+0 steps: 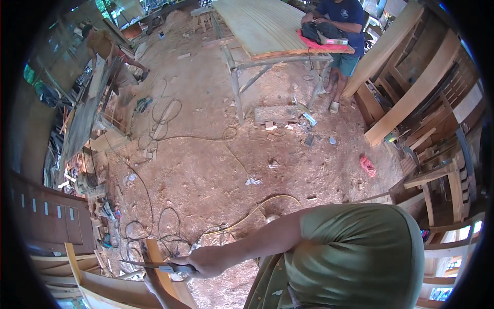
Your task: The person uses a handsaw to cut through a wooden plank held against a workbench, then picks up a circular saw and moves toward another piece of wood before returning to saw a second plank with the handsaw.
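My right hand [206,261] is closed around the handle of a long, tapering grey-bladed tool [165,268]. Its thin tip points left, and its exact kind is hard to make out. The blade crosses a short wooden board [156,250], close to the board's upper end. Below the blade, my left hand [151,279] grips the board's left edge; most of its fingers are hidden. Beneath the board, a curved wooden furniture piece [113,288] fills the lower left.
Cables [149,206] trail over the shaving-strewn dirt floor. A large slatted panel [267,26] rests on a trestle [234,77], where one person [342,15] stands. Another person [103,46] bends over a bench at far left. Wooden frames [427,98] lean at right.
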The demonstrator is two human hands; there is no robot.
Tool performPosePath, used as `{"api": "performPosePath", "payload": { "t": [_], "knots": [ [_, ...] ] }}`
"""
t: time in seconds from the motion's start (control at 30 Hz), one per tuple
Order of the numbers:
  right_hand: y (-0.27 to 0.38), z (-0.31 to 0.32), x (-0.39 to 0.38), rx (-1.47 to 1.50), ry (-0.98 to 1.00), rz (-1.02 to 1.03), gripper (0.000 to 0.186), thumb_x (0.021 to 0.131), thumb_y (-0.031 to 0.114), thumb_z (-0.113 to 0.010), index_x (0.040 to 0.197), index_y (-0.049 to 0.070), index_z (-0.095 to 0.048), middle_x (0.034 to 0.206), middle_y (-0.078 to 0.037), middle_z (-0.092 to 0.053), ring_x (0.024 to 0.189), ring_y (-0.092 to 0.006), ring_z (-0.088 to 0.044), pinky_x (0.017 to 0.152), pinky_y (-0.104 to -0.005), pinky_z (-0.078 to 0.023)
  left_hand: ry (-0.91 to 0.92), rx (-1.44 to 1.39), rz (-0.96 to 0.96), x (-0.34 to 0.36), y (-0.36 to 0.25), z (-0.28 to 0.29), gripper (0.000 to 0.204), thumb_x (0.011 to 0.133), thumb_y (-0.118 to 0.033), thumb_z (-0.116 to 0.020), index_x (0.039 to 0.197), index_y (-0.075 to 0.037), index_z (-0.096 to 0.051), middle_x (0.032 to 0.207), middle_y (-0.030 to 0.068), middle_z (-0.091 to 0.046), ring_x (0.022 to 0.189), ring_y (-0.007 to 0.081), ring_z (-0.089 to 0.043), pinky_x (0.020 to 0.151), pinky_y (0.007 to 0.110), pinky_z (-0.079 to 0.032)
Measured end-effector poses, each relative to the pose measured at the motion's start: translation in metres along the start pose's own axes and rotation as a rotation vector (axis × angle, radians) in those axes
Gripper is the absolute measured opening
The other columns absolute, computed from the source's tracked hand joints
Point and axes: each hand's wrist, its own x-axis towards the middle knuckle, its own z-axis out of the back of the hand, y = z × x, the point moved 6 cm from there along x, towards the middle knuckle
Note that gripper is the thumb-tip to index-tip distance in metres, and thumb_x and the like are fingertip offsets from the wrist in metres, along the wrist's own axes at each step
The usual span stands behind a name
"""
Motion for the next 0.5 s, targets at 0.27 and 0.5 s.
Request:
{"api": "performPosePath", "payload": {
  "t": [0.27, 0.5],
  "knots": [
    [0.003, 0.014, -0.055, 0.065, -0.014, -0.019, 0.067, 0.098, 0.024, -0.055, 0.156, 0.003, -0.030, 0.078, -0.020, -0.068, 0.069, -0.0379, -0.068, 0.070, -0.0485, -0.053, -0.005, -0.143, 0.111, -0.004, 0.010, 0.009, 0.090, 0.091, -0.082, -0.031, 0.090, -0.006, -0.078, 0.080, 0.0218, -0.070, 0.073, 0.0393, -0.062, 0.073, 0.056, -0.046],
    [-0.016, -0.007, -0.001, 0.100, -0.079, 0.033, 0.069, 0.099, 0.020, -0.055, 0.159, 0.006, -0.025, 0.074, -0.019, -0.067, 0.065, -0.0322, -0.068, 0.064, -0.0460, -0.050, 0.018, -0.052, 0.060, 0.003, -0.010, -0.008, 0.087, 0.092, -0.081, -0.032, 0.102, -0.007, -0.076, 0.092, 0.0201, -0.072, 0.085, 0.0377, -0.064, 0.079, 0.053, -0.048]
  ]
}}
